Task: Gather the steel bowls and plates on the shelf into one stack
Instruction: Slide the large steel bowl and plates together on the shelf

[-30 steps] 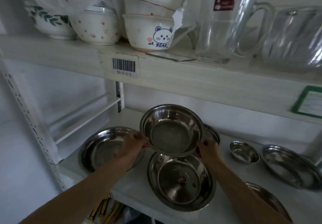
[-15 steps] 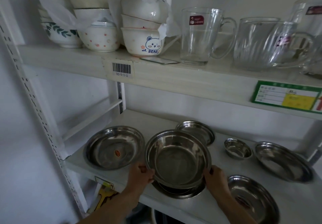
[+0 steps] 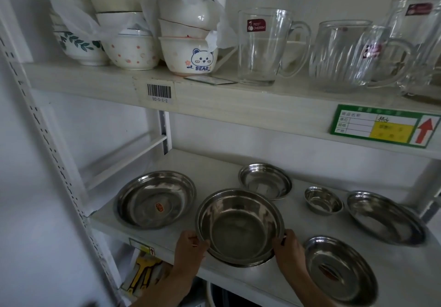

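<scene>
Holding one steel bowl (image 3: 239, 225) by its rim, left hand (image 3: 189, 247) and right hand (image 3: 290, 247) grasping opposite sides, nested on a plate at the shelf (image 3: 214, 163) near edge. Scattered around: three steel plates, left (image 3: 156, 199), near right (image 3: 340, 267), far right (image 3: 385, 217). Farther back, one medium bowl (image 3: 265, 180) and one small bowl (image 3: 323, 200).

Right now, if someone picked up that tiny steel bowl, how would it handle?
The tiny steel bowl is probably light and rigid, being thin polished metal. Its glossy sides look slippery, and its rounded shape suggests it could rock when nudged.

Your left hand (image 3: 189, 247) and right hand (image 3: 290, 249) are bare, with no gloves, rings or watch showing. Both forearms are bare too, as far as the lower edge of the view; no sleeve shows.
</scene>
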Demonstrator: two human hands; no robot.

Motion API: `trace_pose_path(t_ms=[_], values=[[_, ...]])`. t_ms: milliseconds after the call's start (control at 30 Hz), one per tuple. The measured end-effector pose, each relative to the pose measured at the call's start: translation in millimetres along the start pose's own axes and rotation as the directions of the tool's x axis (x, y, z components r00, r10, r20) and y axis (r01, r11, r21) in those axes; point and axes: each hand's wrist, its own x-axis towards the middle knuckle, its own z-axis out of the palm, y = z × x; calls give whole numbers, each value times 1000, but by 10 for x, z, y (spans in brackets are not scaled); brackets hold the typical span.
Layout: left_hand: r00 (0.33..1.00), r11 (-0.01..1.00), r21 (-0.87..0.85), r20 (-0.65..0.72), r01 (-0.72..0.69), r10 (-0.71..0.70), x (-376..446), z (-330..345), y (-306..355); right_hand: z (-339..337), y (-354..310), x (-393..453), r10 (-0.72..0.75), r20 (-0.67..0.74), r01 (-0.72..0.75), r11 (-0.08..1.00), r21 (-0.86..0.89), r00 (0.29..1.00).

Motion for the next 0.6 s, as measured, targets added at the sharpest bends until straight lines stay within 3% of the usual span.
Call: trace_pose_path(t_ms=[600], values=[[1000, 989, -150, 0, 11, -11, 22, 31, -68, 52, 85, -26, 14, -17, -14, 999, -38, 1000]])
